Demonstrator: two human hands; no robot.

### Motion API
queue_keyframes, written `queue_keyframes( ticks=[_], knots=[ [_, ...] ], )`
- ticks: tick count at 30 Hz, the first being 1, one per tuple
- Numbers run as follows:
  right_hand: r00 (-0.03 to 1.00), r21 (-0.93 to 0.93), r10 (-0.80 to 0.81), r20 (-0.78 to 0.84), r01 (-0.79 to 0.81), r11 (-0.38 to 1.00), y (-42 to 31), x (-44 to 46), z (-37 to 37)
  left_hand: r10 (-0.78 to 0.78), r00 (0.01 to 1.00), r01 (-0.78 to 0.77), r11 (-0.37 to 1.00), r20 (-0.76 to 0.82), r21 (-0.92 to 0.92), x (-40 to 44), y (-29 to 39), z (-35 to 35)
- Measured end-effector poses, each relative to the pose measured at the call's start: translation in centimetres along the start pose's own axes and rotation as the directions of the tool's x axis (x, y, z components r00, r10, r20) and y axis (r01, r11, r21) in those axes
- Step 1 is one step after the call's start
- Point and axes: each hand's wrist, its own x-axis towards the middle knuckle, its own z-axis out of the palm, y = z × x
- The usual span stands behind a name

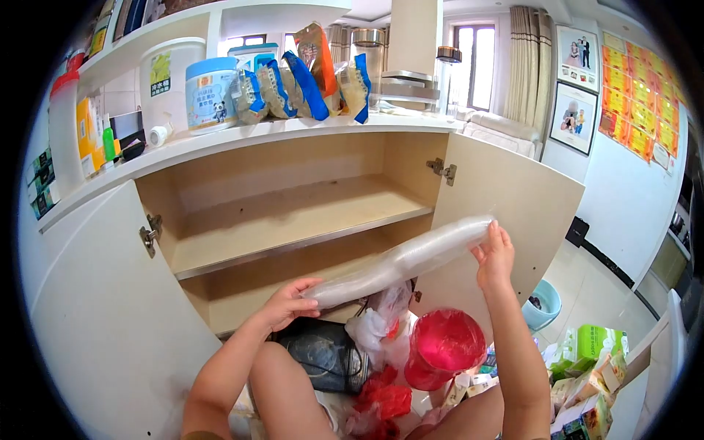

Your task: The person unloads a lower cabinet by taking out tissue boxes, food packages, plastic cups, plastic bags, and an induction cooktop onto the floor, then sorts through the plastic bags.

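A long clear plastic roll or sleeve (400, 262) is stretched between my two hands, tilted up to the right. My left hand (292, 302) pinches its lower end with the fingers closed. Its upper end is gripped by the fingers of my right hand (494, 253). Behind the roll stands an open cabinet with a bare upper shelf (293, 213) and a lower shelf (257, 293). Below my hands lie a dark bag (319, 352), crumpled white plastic bags (370, 328) and a red plastic bag (385, 400), beside a pink-red bucket (446, 345).
Cabinet doors stand open at left (110, 293) and right (506, 198). The countertop (293, 130) holds a white bucket (172, 88), a blue-lidded tub (211, 95) and several food packets (304, 84). At right are a light-blue basin (543, 312) and packaged goods (590, 374).
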Motion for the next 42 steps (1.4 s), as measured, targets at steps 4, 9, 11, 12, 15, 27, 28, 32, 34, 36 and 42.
queue_keyframes(
  ticks=[4,9,11,12,15,27,28,32,34,36,42],
  knots=[
    [0.997,-0.059,-0.023,0.077,0.028,0.998,-0.5,-0.5,1.3,-0.098,0.942,0.116,0.992,0.321,-0.04,0.7,0.2,1.3],
    [0.986,-0.157,-0.013,0.164,0.039,0.987,-0.1,-1.5,3.4,0.017,0.942,0.047,0.982,0.335,-0.183,5.6,-2.8,5.2],
    [0.975,-0.2,-0.03,0.221,0.075,0.977,-0.1,-1.8,3.8,-0.045,0.908,0.204,0.916,0.418,-0.346,6.6,-3.3,6.1],
    [0.976,-0.206,-0.031,0.214,0.076,0.976,-0.1,-1.7,3.8,-0.045,0.904,0.209,0.914,0.425,-0.347,7.0,-3.5,6.8],
    [0.963,-0.281,-0.045,0.265,0.121,0.952,-0.4,-2.0,3.9,-0.068,0.944,0.181,0.926,0.324,-0.332,7.2,-2.9,8.9],
    [0.917,-0.358,-0.098,0.387,0.247,0.9,0.7,-1.8,3.5,-0.057,0.935,0.186,0.919,0.35,-0.348,7.2,-3.1,9.0],
    [0.906,-0.401,-0.121,0.406,0.296,0.867,1.0,-1.6,3.3,-0.056,0.935,0.185,0.919,0.35,-0.347,7.1,-3.1,9.0],
    [0.923,-0.362,0.022,0.384,0.128,0.923,1.3,-2.2,3.6,-0.001,0.943,0.13,0.922,0.334,-0.365,7.5,-3.5,9.0],
    [0.925,-0.354,0.062,0.375,0.081,0.932,1.5,-2.7,3.9,0.041,0.943,0.089,0.925,0.329,-0.37,7.9,-3.5,9.4],
    [0.924,-0.346,0.103,0.368,0.033,0.938,1.9,-3.2,4.1,0.149,0.97,-0.094,0.958,0.19,-0.27,8.2,-2.7,10.0],
    [0.85,-0.22,0.037,0.526,0.094,0.971,4.0,-6.0,3.9,0.26,0.966,-0.255,0.937,-0.012,-0.238,8.7,-1.6,10.7]
  ],
)
